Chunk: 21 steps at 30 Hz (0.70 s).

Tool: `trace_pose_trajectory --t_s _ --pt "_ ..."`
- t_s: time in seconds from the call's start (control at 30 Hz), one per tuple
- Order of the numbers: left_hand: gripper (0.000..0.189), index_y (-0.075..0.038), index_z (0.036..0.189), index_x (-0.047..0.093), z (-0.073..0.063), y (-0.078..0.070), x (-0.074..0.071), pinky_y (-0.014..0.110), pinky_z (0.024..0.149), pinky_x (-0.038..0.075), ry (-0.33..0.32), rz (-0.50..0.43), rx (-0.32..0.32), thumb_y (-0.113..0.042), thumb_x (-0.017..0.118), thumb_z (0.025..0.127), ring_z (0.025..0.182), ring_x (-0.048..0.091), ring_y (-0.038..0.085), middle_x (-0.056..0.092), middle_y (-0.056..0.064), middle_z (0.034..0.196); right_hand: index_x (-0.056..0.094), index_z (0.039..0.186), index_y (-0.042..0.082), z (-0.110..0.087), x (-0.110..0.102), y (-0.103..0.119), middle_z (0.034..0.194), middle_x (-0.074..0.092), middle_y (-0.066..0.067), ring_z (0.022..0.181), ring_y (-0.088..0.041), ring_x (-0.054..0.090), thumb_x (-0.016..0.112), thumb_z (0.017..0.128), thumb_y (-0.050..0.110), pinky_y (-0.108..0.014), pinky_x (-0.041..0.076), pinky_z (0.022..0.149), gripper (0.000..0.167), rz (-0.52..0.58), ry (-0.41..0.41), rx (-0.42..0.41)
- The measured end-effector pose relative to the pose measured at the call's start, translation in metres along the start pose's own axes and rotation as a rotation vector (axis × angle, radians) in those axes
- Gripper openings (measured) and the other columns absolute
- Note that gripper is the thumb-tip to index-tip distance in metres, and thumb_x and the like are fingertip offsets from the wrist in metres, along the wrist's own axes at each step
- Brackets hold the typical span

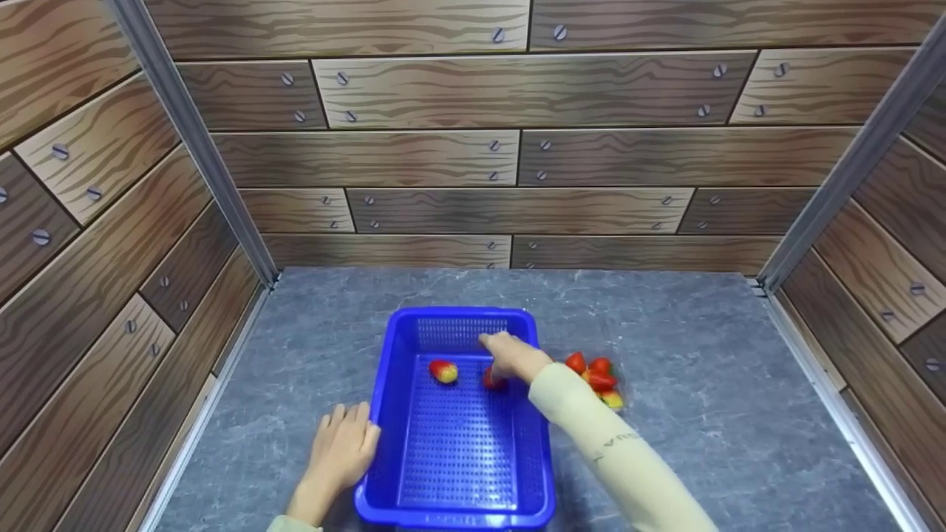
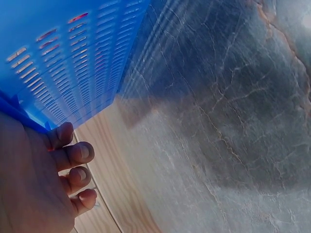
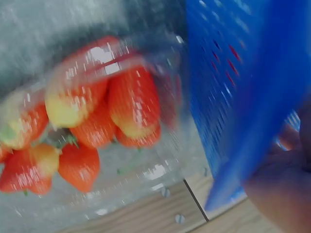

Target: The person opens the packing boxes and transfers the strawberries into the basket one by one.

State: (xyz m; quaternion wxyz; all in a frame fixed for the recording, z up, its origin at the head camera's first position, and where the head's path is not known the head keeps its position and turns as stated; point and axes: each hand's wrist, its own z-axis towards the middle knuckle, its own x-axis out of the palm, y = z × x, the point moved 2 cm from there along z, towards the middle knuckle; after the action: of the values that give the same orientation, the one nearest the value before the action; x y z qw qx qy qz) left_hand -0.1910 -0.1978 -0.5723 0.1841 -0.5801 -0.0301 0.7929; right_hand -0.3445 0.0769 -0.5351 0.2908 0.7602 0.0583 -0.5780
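Note:
A blue plastic basket point(image 1: 458, 519) with slotted walls stands on the grey surface. My left hand point(image 1: 341, 447) holds its left rim, fingers outside the wall in the left wrist view. My right hand point(image 1: 517, 358) reaches over the right rim into the basket, fingers down around a red strawberry point(image 1: 493, 380), which they partly hide. Left of it, a red and yellow strawberry point(image 1: 443, 372) lies on the basket floor. In the right wrist view, blurred, several strawberries point(image 3: 133, 102) sit in a clear plastic tray point(image 3: 155, 172) beside the basket.
The clear tray's strawberries point(image 1: 600, 378) lie just right of the basket, partly behind my right sleeve point(image 1: 613, 436). Wood-patterned panels point(image 1: 429, 159) enclose the marbled grey tabletop point(image 1: 702, 369) at the back and both sides, with metal strips along the side edges.

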Motion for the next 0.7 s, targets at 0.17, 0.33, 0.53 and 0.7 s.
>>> trace_pose_trajectory --t_s 0.17,0.33,0.53,0.7 --pt "0.015 -0.005 0.097 0.056 0.0 0.0 0.001 0.049 0.077 0.039 0.014 -0.009 -0.007 -0.016 0.047 0.093 0.089 0.052 0.033 0.061 0.01 0.089 0.065 0.117 0.0 -0.007 -0.025 -0.001 0.112 0.068 -0.018 0.107 -0.036 0.063 0.079 0.077 0.007 -0.049 0.049 0.093 0.042 -0.032 -0.087 -0.17" --pt "0.014 -0.005 0.096 0.055 0.001 0.001 0.001 0.049 0.077 0.039 0.017 -0.002 -0.007 -0.016 0.047 0.093 0.089 0.052 0.033 0.06 0.01 0.088 0.07 0.108 0.005 -0.02 -0.046 -0.01 0.102 0.071 -0.009 0.093 -0.027 0.068 0.073 0.086 0.018 -0.044 0.054 0.082 0.025 -0.126 -0.247 -0.316" --pt "0.016 -0.003 0.097 0.056 0.0 0.001 0.002 0.05 0.078 0.041 0.016 -0.004 -0.004 -0.016 0.047 0.094 0.09 0.054 0.034 0.06 0.012 0.089 0.071 0.096 0.006 -0.039 -0.062 -0.034 0.091 0.071 -0.006 0.078 -0.022 0.068 0.072 0.088 0.018 -0.036 0.056 0.07 0.014 -0.137 -0.44 -0.423" --pt "0.016 -0.003 0.097 0.056 0.0 0.001 0.002 0.05 0.078 0.042 -0.002 0.001 0.011 -0.016 0.048 0.093 0.091 0.055 0.034 0.059 0.013 0.09 0.069 0.088 0.006 -0.057 -0.066 -0.066 0.082 0.068 -0.005 0.07 -0.019 0.065 0.073 0.084 0.01 -0.032 0.055 0.063 0.007 -0.119 -0.555 -0.444"
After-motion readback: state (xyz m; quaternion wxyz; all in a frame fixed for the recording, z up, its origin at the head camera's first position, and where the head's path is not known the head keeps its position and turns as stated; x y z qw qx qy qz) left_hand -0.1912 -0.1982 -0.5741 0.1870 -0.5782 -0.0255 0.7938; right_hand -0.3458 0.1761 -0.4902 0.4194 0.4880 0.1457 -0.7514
